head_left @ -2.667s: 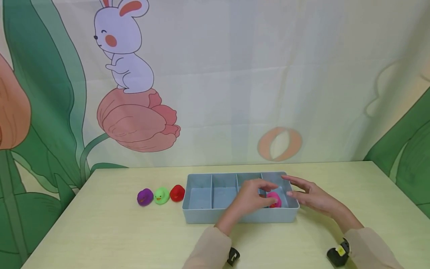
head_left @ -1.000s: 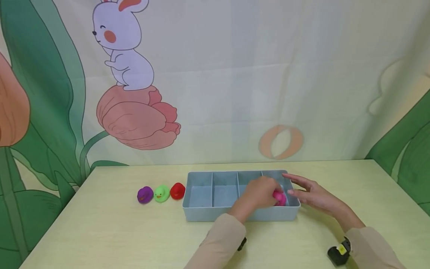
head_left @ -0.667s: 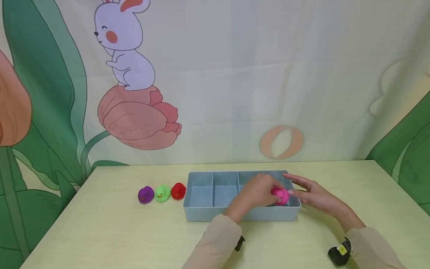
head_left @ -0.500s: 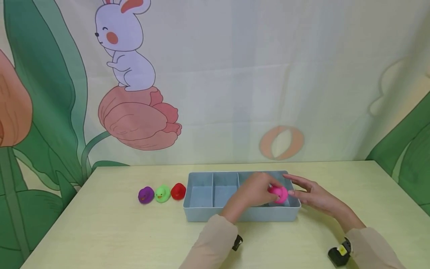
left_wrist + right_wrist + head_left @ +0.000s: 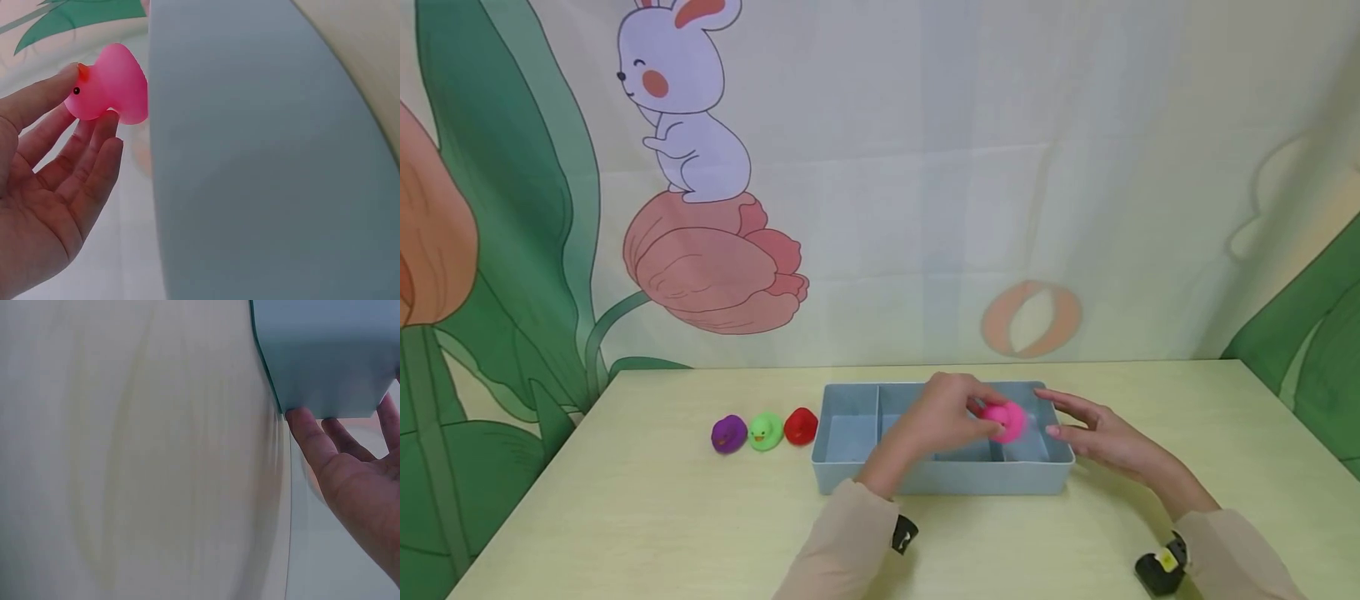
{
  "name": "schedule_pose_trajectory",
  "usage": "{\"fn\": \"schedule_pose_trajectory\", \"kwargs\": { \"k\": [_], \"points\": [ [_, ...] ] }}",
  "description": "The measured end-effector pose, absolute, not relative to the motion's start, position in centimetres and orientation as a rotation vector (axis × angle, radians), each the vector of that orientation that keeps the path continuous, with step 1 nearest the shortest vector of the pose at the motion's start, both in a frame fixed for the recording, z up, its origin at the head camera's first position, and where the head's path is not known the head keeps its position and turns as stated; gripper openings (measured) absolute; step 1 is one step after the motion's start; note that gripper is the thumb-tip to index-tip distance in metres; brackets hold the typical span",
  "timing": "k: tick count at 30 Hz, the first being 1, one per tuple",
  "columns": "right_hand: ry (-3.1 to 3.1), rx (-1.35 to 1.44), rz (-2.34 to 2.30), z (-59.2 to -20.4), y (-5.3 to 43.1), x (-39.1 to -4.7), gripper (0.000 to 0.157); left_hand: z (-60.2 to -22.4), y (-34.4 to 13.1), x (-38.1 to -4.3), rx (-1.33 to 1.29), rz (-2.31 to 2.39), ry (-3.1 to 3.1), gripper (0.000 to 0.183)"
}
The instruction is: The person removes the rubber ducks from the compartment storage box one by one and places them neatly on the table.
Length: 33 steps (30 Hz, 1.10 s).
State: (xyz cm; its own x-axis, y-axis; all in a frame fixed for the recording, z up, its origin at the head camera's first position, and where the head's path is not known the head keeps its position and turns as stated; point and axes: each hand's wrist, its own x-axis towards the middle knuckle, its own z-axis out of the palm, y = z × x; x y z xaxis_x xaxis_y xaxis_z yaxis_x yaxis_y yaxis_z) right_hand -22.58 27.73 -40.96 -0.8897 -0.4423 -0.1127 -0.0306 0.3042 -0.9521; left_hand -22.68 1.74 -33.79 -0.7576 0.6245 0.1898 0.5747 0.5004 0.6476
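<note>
My left hand pinches a pink rubber duck between thumb and fingertips, over the right part of a grey-blue divided box. In the left wrist view, the duck shows its orange beak and black eye beside the box wall. Part of the box's inside is hidden behind this hand. My right hand rests its outstretched fingers at the right end of the box. The right wrist view shows those fingers against the end wall.
Left of the box, a purple duck, a green duck and a red duck stand in a row on the pale table. A printed curtain with a rabbit and flowers hangs behind the table.
My left hand, earlier down in the rightmost compartment with the pink duck, has lifted it and moved up and to the left. The right hand stays at the box end.
</note>
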Motion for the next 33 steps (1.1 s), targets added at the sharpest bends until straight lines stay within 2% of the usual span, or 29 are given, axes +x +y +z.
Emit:
{"fn": "schedule_pose_trajectory", "kwargs": {
  "k": [16, 33],
  "points": [
    [2.255, -0.440, -1.614, -41.1, 27.8, -22.5, 0.059, -33.3, -5.4, -22.9, 1.005, 1.281, 2.719, 0.028],
    [2.248, -0.435, -1.614, -41.3, 27.9, -22.7, 0.060, -33.0, -14.1, -22.7, 0.674, 1.236, 2.843, 0.033]
  ]
}}
